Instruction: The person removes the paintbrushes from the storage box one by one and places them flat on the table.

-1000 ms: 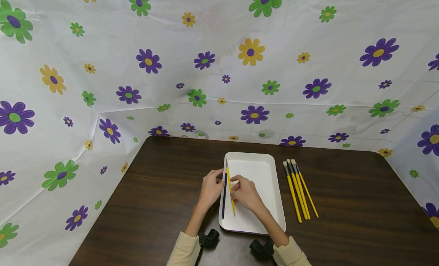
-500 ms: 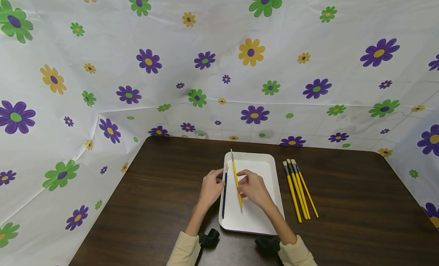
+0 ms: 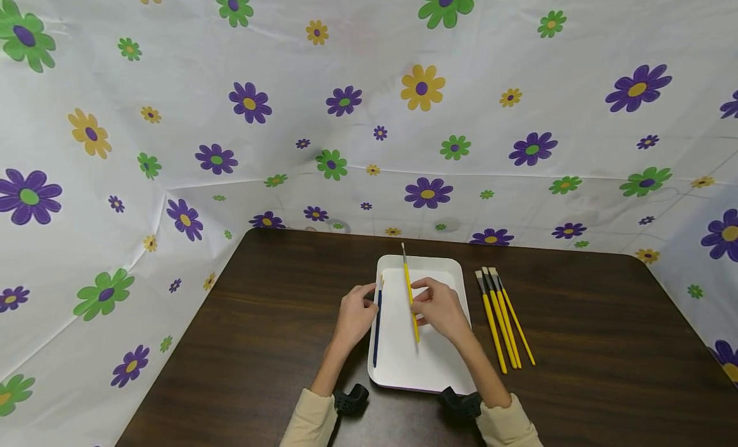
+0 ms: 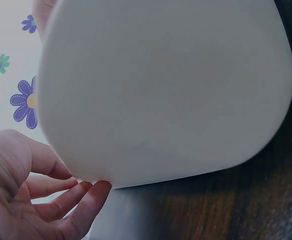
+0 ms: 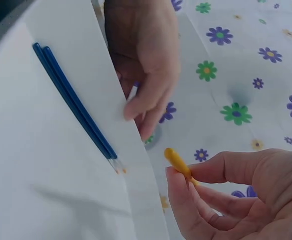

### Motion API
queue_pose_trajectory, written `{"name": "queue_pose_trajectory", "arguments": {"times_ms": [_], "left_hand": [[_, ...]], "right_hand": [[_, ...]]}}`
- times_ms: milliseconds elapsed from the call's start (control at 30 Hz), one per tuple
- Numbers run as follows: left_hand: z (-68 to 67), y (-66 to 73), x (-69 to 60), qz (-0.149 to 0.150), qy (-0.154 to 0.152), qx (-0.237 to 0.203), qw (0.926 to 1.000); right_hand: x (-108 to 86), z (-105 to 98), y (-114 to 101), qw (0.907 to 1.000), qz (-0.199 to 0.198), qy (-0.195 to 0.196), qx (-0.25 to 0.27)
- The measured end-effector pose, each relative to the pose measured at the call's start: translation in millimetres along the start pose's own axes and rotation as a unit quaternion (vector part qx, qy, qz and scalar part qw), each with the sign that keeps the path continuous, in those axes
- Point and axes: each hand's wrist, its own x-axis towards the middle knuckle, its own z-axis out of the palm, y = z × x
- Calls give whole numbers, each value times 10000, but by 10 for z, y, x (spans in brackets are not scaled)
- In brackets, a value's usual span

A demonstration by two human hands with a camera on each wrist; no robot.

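Observation:
Over the white tray (image 3: 429, 370), the right hand (image 3: 442, 311) pinches a thin yellow paintbrush (image 3: 408, 284), its bristles pointing to the far side. In the right wrist view the yellow handle (image 5: 175, 161) sits between thumb and fingers of that hand (image 5: 235, 195). Two dark blue brushes (image 5: 76, 102) lie side by side along the tray's left side; from the head they look like one dark line (image 3: 377, 335). The left hand (image 3: 354, 314) grips the tray's left rim, and in the left wrist view its fingers (image 4: 88, 205) are curled at the tray edge (image 4: 185, 172).
Several yellow-handled brushes (image 3: 500, 325) lie on the brown table (image 3: 599, 319), right of the tray, bristles away from the person. A flowered white cloth (image 3: 346, 63) hangs behind and beside the table. Dark wrist-worn devices (image 3: 352, 401) extend below both hands.
My right hand has moved right and slightly away with the yellow brush, from beside the blue brushes toward the tray's middle. The left hand has stayed on the rim.

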Motion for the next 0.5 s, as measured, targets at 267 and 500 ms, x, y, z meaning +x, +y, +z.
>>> {"name": "queue_pose_trajectory", "arguments": {"times_ms": [267,500], "left_hand": [[-5,1,0,-24,-30,-5,10000],[4,-20,11,14,-5,11,10000]], "right_hand": [[3,-140,-15,9998,137,146,-57],[-20,-254,-8,9998,38,186,6]]}}
